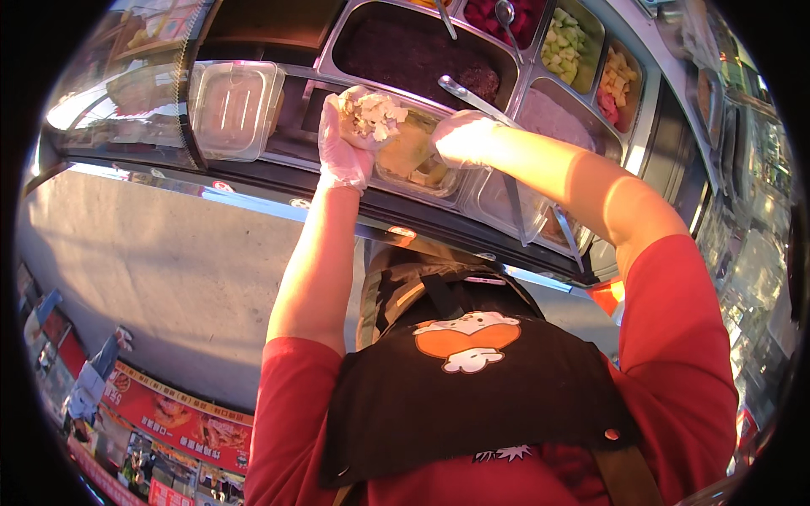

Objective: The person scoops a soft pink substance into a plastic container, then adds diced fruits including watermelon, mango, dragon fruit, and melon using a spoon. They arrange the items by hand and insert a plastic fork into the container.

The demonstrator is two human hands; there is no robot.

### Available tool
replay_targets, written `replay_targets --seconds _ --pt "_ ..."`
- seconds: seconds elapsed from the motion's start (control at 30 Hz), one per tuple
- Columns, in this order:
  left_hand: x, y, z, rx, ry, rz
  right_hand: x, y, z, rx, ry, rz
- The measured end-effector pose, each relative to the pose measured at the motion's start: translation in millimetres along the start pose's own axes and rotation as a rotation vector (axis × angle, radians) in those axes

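A: Left hand (344,139)?
B: Gloved, cupped under a white clump of food (371,114), held over the clear tub (413,156) of yellow pieces at the worktop's (253,181) near edge.
A: Right hand (462,137)?
B: Gloved, curled shut at the tub's right rim, just beside; contents can't tell. Clump lies to its left, left hand nearer.

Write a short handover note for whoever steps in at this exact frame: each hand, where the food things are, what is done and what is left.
Left hand, in a thin clear glove, is raised over the counter, cupping a pale, lumpy white portion.
Right hand, also gloved, is at the clear tub of yellow pieces; whether it grips anything cannot be told.
A metal scoop handle lies in the dark purple tray behind.
Done: white portion is in hand.
Left: no yellow pieces visibly added to it yet.
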State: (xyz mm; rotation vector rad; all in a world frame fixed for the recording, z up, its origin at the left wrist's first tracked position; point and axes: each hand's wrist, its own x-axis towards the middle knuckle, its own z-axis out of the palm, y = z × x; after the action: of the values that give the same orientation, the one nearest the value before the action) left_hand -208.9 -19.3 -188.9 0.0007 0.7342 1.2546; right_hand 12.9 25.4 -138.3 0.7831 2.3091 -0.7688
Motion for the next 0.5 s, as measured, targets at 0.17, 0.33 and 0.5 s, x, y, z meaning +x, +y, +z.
replay_targets --seconds 0.17,0.33,0.5 --pt "-14 15 8 -0.093 0.029 -0.027 -39 -23 -28 0.575 -0.040 0.264" --pt "-36 23 25 -0.232 -0.080 -0.064 -82 -41 -9 0.168 0.843 -0.086" --pt "-61 11 66 -0.363 -0.139 -0.032 -106 -112 -9 0.007 1.055 0.476"
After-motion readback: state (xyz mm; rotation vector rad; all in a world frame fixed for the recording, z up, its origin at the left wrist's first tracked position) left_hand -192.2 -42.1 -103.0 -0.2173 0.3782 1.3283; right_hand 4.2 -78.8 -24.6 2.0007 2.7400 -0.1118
